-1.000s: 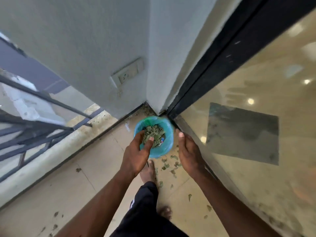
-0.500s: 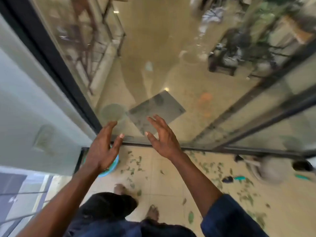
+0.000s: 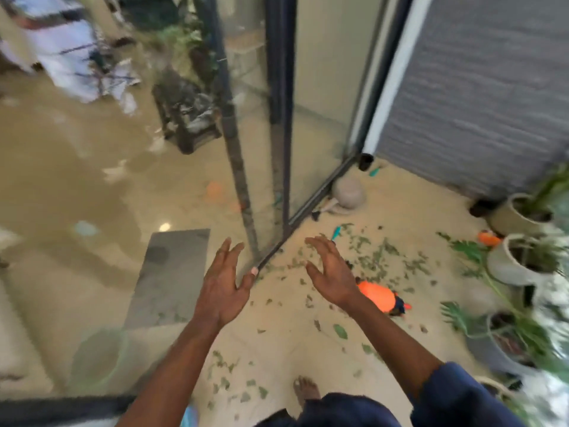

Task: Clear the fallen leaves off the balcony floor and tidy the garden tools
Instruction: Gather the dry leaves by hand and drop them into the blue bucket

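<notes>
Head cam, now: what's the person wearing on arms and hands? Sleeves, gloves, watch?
Both hands are bare: the left hand and right hand show no gloves, rings or watch. The forearms are uncovered. The right arm has a dark navy sleeve on the upper arm. No sleeve shows on the left arm in this view.

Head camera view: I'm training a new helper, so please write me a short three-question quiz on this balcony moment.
1. True or false: the left hand and the right hand both hold nothing.
2. Where is the large orange object? A) on the ground by the right wrist; B) inside a planter; C) on the indoor mat.
3. Fill in: the scattered leaves lie on the balcony ____.
Key: 1 true; 2 A; 3 floor.
</notes>
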A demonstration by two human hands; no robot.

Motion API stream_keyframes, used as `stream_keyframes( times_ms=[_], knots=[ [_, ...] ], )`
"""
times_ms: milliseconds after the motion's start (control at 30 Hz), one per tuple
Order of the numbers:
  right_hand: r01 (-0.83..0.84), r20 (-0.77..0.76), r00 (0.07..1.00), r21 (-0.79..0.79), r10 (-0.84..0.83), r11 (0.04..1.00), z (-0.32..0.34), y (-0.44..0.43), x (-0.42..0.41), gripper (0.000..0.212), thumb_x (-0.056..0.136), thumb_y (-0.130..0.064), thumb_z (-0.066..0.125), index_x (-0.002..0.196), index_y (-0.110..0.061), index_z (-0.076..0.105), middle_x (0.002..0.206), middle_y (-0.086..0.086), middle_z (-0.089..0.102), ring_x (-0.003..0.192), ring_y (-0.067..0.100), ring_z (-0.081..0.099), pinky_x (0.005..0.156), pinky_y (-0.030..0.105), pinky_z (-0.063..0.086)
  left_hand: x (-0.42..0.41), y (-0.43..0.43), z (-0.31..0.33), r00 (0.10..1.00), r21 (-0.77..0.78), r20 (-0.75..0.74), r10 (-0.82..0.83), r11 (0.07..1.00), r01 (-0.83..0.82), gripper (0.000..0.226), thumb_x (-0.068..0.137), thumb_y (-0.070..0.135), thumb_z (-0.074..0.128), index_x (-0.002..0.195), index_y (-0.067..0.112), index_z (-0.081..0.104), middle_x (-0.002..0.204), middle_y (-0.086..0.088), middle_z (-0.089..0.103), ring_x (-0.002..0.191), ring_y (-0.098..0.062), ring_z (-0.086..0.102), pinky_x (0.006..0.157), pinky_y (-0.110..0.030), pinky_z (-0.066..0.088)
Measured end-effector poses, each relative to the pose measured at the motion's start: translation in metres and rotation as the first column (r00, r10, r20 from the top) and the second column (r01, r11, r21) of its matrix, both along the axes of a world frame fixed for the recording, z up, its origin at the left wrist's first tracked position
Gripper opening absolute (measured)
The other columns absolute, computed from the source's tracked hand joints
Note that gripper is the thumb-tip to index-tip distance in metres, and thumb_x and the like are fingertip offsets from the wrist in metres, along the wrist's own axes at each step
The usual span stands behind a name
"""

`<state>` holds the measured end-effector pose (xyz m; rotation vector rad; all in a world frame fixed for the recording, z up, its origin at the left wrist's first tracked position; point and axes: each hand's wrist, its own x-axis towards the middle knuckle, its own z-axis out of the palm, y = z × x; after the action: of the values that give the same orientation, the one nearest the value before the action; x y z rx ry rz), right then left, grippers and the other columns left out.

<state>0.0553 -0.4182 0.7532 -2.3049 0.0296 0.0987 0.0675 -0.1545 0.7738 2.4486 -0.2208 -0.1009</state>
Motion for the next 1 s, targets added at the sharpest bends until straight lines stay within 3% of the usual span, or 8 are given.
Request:
stream_keyframes(
  times_ms=[100, 200, 433, 600, 833, 1000],
  knots=[
    [0.148, 0.002, 0.989, 0.008, -0.148, 0.989, 0.002, -0.032, -0.031, 0.061, 0.092, -0.03, 0.051, 0.152, -0.02, 0.044, 0.157, 0.007, 0.038, 0.145, 0.024, 0.039, 0.118, 0.04, 0.036, 0.009, -0.035, 0.001, 0.988, 0.036, 0.016, -0.153, 0.988, 0.152, 0.064, 0.102, 0.047, 0.053, 0.16, 0.028, 0.033, 0.173, 0.002, 0.014, 0.158, -0.02, 0.018, 0.125, -0.04, 0.023],
    [0.258, -0.009, 0.966, -0.018, -0.259, 0.966, 0.003, -0.058, -0.063, 0.056, 0.099, -0.021, 0.057, 0.153, -0.023, 0.042, 0.16, 0.006, 0.034, 0.144, 0.025, 0.04, 0.113, 0.037, 0.04, 0.011, -0.073, 0.003, 0.957, 0.061, 0.026, -0.288, 0.956, 0.286, 0.071, 0.095, 0.058, 0.045, 0.158, 0.024, 0.038, 0.17, -0.005, 0.023, 0.156, -0.025, 0.023, 0.125, -0.043, 0.025],
    [0.467, 0.007, 0.884, -0.013, -0.467, 0.884, -0.008, -0.126, -0.102, 0.056, 0.099, -0.02, 0.063, 0.152, -0.022, 0.044, 0.155, 0.007, 0.042, 0.141, 0.026, 0.044, 0.112, 0.037, 0.041, 0.018, -0.167, -0.004, 0.864, 0.085, 0.044, -0.502, 0.864, 0.497, 0.063, 0.098, 0.034, 0.064, 0.156, 0.027, 0.04, 0.171, -0.001, 0.018, 0.155, -0.024, 0.027, 0.123, -0.042, 0.029],
    [0.54, -0.045, 0.842, 0.041, -0.538, 0.841, -0.016, -0.17, -0.096, 0.073, 0.102, -0.027, 0.06, 0.162, -0.024, 0.019, 0.164, 0.008, 0.031, 0.145, 0.028, 0.041, 0.109, 0.039, 0.043, 0.04, -0.228, -0.005, 0.825, 0.139, 0.01, -0.565, 0.818, 0.558, 0.064, 0.097, 0.029, 0.066, 0.155, 0.03, 0.039, 0.172, 0.004, 0.01, 0.153, -0.024, 0.03, 0.119, -0.042, 0.03],
    [0.514, -0.079, 0.855, 0.012, -0.512, 0.858, -0.023, -0.246, -0.038, 0.076, 0.1, -0.023, 0.062, 0.163, -0.022, 0.019, 0.164, 0.009, 0.029, 0.147, 0.026, 0.035, 0.11, 0.03, 0.032, 0.102, -0.295, -0.001, 0.834, 0.127, -0.048, -0.55, 0.825, 0.551, 0.07, 0.091, 0.041, 0.073, 0.152, 0.031, 0.042, 0.172, 0.004, 0.011, 0.155, -0.024, 0.025, 0.12, -0.044, 0.03],
    [0.498, -0.173, 0.856, 0.023, -0.487, 0.867, -0.031, -0.283, 0.006, 0.076, 0.1, -0.025, 0.062, 0.163, -0.023, 0.019, 0.163, 0.011, 0.029, 0.146, 0.028, 0.036, 0.111, 0.032, 0.034, 0.133, -0.328, -0.004, 0.881, 0.051, -0.075, -0.467, 0.881, 0.471, 0.068, 0.092, 0.038, 0.073, 0.152, 0.032, 0.042, 0.172, 0.007, 0.008, 0.157, -0.017, 0.018, 0.12, -0.036, 0.027]
  ],
)
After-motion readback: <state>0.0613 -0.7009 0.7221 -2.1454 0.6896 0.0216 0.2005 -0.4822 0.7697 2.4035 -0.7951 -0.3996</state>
